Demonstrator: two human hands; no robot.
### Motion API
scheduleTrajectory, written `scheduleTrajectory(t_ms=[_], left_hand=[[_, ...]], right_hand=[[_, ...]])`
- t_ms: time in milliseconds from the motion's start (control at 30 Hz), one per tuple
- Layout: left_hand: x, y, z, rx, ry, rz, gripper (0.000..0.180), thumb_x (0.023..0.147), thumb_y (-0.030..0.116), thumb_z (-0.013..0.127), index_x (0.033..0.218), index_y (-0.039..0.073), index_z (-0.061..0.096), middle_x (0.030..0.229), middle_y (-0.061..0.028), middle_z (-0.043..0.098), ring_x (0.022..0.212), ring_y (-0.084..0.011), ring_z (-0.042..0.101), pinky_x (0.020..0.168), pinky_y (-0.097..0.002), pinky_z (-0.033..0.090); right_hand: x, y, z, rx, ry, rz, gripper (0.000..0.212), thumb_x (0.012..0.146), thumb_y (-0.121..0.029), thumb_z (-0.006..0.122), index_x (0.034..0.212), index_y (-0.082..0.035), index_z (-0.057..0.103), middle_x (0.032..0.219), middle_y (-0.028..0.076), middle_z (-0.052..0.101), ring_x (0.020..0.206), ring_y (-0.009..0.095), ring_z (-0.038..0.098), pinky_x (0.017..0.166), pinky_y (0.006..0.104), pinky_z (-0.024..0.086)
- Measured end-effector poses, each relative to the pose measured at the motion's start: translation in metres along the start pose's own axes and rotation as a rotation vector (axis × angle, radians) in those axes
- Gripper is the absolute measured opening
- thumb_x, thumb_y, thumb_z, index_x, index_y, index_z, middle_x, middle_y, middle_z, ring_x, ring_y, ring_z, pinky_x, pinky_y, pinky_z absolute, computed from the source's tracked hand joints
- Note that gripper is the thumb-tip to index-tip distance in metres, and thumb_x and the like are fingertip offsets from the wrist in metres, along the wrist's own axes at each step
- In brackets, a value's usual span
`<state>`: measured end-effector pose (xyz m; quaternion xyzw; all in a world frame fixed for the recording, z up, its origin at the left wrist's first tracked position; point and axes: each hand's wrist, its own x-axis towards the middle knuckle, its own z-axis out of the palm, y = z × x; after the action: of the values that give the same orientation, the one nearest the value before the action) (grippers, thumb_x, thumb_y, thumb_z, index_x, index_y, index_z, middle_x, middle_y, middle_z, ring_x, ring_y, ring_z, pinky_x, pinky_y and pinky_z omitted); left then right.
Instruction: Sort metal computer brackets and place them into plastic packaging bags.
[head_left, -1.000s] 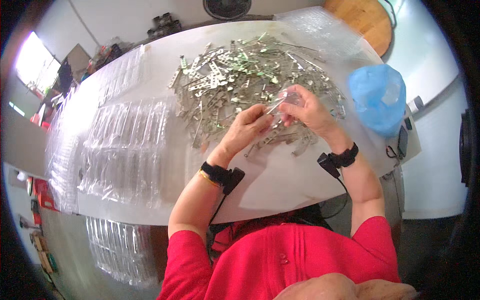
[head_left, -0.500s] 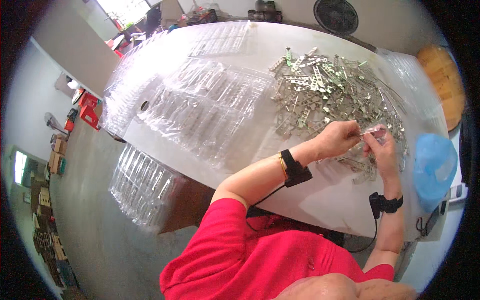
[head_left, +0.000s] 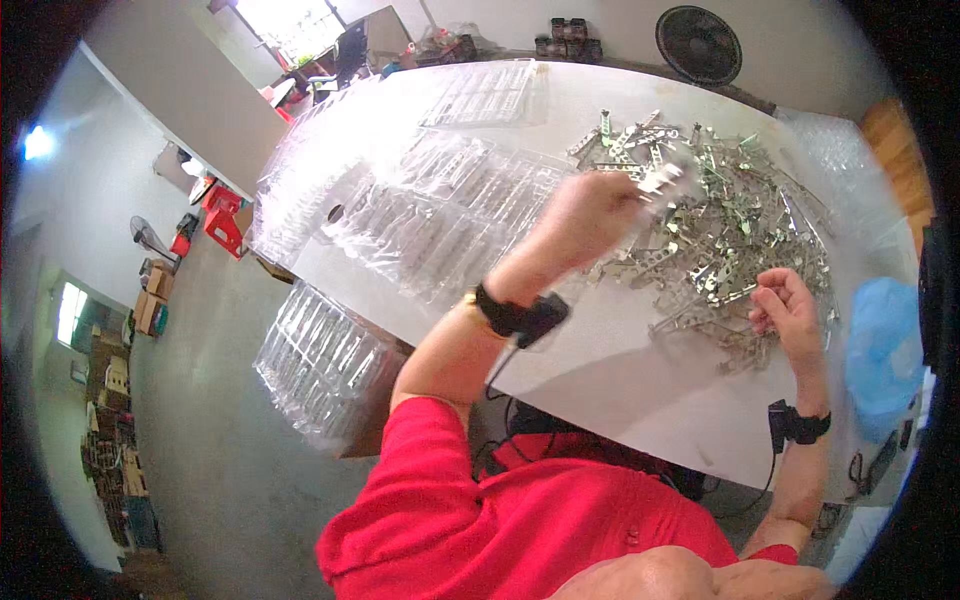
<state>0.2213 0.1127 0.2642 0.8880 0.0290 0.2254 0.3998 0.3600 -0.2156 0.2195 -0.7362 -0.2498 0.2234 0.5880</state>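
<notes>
There are two hands, one left hand point(head_left: 592, 212) and one right hand point(head_left: 786, 310), two black wristbands point(head_left: 512, 314), one yellow bracelet point(head_left: 473, 303), one blue bag point(head_left: 884, 348), and one heap of metal pieces point(head_left: 742, 222), too many to count.

My white table point(head_left: 590, 385) carries a loose heap of metal parts point(head_left: 745, 215) toward its far right, spread well in from the edges. On my left lie flat, clear plastic packs point(head_left: 440, 215), reaching along the glare-washed left edge. A crumpled blue plastic bag point(head_left: 885, 345) sits by the right edge, clear sheeting point(head_left: 825, 150) at the far right corner.
</notes>
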Motion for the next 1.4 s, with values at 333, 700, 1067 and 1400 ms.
scheduleTrajectory(t_ms=[333, 700, 1067, 1400], left_hand=[[-0.093, -0.081, -0.163, 0.677, 0.321, -0.415, 0.022, 0.078, 0.021, 0.068, 0.083, 0.000, 0.073, 0.073, -0.0211, 0.067, 0.067, -0.0323, 0.068, 0.065, -0.0410, 0.051], [-0.110, -0.127, -0.158, 0.913, 0.110, -0.601, 0.018, 0.074, 0.016, 0.062, 0.080, 0.006, 0.076, 0.085, -0.0236, 0.070, 0.086, -0.0414, 0.070, 0.079, -0.0481, 0.055], [-0.115, -0.174, -0.161, 1.042, -0.073, -0.615, 0.022, 0.076, 0.016, 0.062, 0.085, 0.001, 0.074, 0.093, -0.0280, 0.070, 0.091, -0.0456, 0.069, 0.078, -0.0504, 0.055], [-0.101, -0.129, -0.150, 1.066, 0.066, -0.390, 0.028, 0.078, 0.023, 0.067, 0.090, -0.002, 0.073, 0.087, -0.0240, 0.071, 0.086, -0.0421, 0.069, 0.077, -0.0466, 0.053]], right_hand=[[-0.017, 0.036, -0.055, -0.006, 0.034, 0.018, 0.010, 0.102, -0.014, 0.059, 0.107, -0.006, 0.061, 0.087, 0.001, 0.065, 0.072, 0.007, 0.063, 0.059, 0.0234, 0.052], [-0.011, 0.019, -0.040, 0.057, 0.101, 0.090, 0.014, 0.104, -0.022, 0.058, 0.106, -0.009, 0.061, 0.086, -0.001, 0.062, 0.072, 0.006, 0.061, 0.061, 0.0226, 0.050], [-0.003, 0.051, -0.069, 0.120, 0.226, 0.114, 0.018, 0.102, -0.022, 0.062, 0.104, -0.004, 0.061, 0.084, 0.003, 0.064, 0.067, 0.009, 0.061, 0.054, 0.0248, 0.049], [0.022, 0.094, -0.102, 0.517, 0.455, 0.187, 0.014, 0.099, -0.017, 0.064, 0.103, -0.004, 0.059, 0.086, 0.005, 0.065, 0.072, 0.013, 0.063, 0.056, 0.0278, 0.053]])
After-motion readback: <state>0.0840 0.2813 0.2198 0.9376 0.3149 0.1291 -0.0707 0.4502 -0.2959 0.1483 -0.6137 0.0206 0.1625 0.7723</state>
